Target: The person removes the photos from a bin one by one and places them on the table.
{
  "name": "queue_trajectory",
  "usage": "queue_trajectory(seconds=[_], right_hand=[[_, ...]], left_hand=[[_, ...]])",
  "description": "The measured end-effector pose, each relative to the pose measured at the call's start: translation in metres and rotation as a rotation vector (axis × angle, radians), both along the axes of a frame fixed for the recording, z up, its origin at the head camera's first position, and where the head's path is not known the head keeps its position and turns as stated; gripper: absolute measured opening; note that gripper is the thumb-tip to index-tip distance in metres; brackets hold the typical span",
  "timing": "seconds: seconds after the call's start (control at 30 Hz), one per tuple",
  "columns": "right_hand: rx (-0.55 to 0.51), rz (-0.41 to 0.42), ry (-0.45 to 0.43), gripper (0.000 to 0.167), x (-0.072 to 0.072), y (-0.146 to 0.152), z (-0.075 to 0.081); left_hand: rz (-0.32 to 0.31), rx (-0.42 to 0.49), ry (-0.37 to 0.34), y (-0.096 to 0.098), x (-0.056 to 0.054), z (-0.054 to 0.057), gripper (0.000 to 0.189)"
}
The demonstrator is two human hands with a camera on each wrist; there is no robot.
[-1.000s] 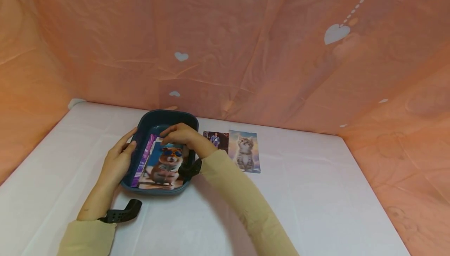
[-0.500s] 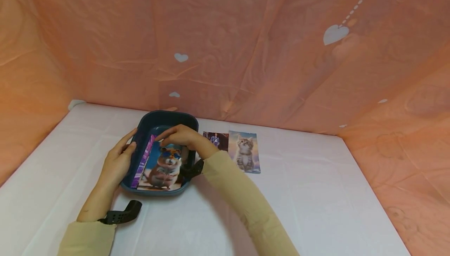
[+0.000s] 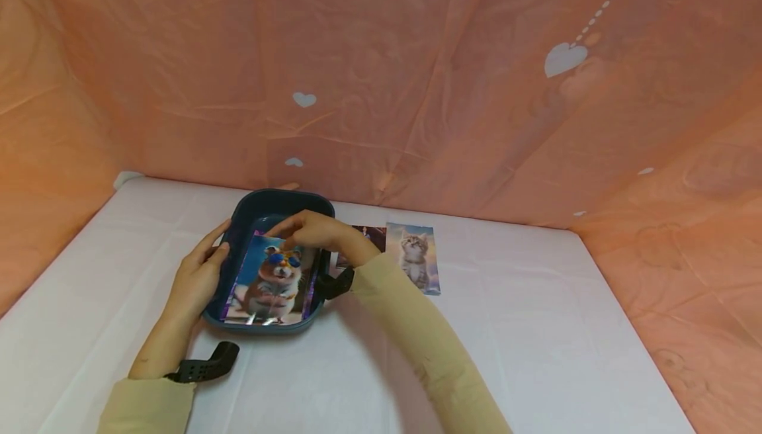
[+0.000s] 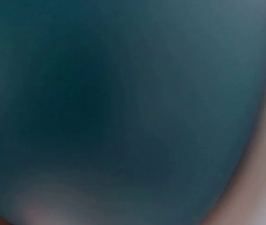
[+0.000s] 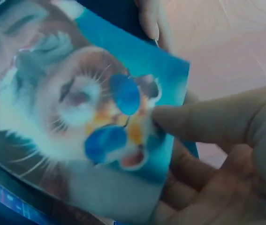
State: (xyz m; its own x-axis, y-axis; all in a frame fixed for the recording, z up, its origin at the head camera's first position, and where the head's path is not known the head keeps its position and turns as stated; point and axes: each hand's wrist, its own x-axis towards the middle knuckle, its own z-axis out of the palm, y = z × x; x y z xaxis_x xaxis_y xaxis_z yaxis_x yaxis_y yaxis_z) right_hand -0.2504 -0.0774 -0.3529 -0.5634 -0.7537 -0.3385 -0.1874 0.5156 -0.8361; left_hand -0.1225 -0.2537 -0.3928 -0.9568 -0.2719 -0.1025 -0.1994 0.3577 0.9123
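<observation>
In the head view a dark blue plastic basin (image 3: 280, 199) stands on the white table. My left hand (image 3: 199, 275) grips its left rim, thumb on the rim and fingers along the outside. A photo card of a hamster in blue sunglasses (image 3: 270, 288) is over the basin, its top edge pinched by my right hand (image 3: 315, 230). The right wrist view shows the thumb on the face of the hamster card (image 5: 76, 98) and the fingers behind it. Purple edges of another card (image 3: 309, 295) show beneath. A blurred dark teal surface (image 4: 147, 103), probably the basin, fills the left wrist view.
Right of the basin lie a kitten card (image 3: 417, 255) and a dark picture card (image 3: 372, 235), partly hidden by my right forearm. A peach cloth (image 3: 381, 90) with white hearts hangs behind the white table (image 3: 536, 328).
The hamster card has shifted slightly left, covering most of the purple strip on the left and baring purple on the right. My right forearm has moved a little right; the left hand stays put.
</observation>
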Motion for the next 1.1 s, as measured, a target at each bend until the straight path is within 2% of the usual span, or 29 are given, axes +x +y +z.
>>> queue_trajectory(seconds=[0.3,0.57,0.73,0.87,1.1], right_hand=[[-0.237,-0.071,-0.043,0.030,-0.001,0.008,-0.004],[-0.357,-0.134,-0.052,0.028,-0.003,0.017,-0.008],[-0.428,-0.184,-0.108,0.030,-0.005,0.025,-0.010],[-0.450,-0.242,-0.155,0.031,-0.005,0.032,-0.010],[-0.430,-0.283,-0.133,0.032,-0.007,0.054,-0.007]], left_hand=[[-0.004,0.011,0.004,0.000,0.001,-0.001,0.050],[-0.006,-0.010,0.011,-0.001,0.000,-0.001,0.050],[-0.018,-0.011,0.016,-0.001,-0.001,-0.001,0.051],[-0.012,-0.018,0.013,-0.001,-0.002,0.000,0.051],[0.006,-0.013,0.002,-0.001,-0.001,-0.001,0.050]])
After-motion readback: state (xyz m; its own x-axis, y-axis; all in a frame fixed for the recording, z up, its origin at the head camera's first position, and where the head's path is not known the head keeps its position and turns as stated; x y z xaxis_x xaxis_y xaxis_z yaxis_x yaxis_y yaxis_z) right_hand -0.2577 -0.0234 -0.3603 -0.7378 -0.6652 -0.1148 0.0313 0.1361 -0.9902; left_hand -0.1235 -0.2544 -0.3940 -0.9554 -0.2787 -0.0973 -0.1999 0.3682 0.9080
